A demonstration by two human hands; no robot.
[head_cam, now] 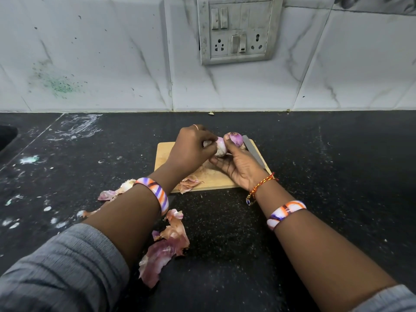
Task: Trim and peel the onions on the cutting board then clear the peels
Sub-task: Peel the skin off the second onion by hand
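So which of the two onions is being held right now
The pale whitish-purple peeled onion, pinched between the left hand and right hand. The rounder purple onion sits beyond it, untouched by the fingertips.

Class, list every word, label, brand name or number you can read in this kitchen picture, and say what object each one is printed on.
None: no readable text shows anywhere.
The grey wall switch-and-socket plate bears no legible marking.
The pale wooden cutting board, the grey knife blade and the striped orange-and-purple bangles carry no lettering.
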